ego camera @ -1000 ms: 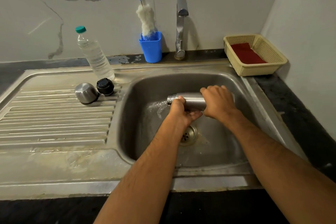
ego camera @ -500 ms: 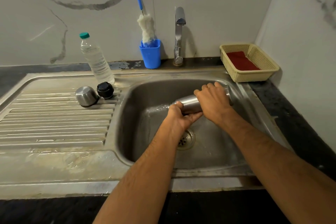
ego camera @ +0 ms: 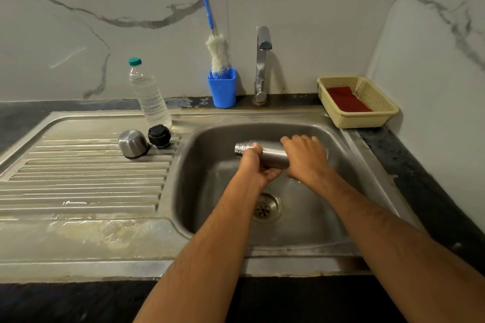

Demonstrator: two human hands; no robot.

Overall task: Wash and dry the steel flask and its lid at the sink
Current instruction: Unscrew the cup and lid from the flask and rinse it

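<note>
The steel flask [ego camera: 273,155] lies nearly level over the sink basin [ego camera: 210,191], its open threaded mouth pointing left. My left hand [ego camera: 256,168] grips it from below near the neck. My right hand [ego camera: 305,158] wraps over its body from above, hiding the base end. On the drainboard [ego camera: 78,178] to the left sit the steel cup lid [ego camera: 133,143] and, beside it, the black stopper [ego camera: 159,136].
A tap [ego camera: 262,65] stands behind the basin, with no water running from it. A blue cup [ego camera: 222,88] holds a bottle brush [ego camera: 216,54]. A clear water bottle [ego camera: 149,96] stands behind the lids. A yellow basket [ego camera: 378,118] with a red cloth [ego camera: 346,99] sits at back right.
The flask was tipped with its mouth lower, spilling water into the basin; now it is held nearly level and no water pours. Both hands keep their hold.
</note>
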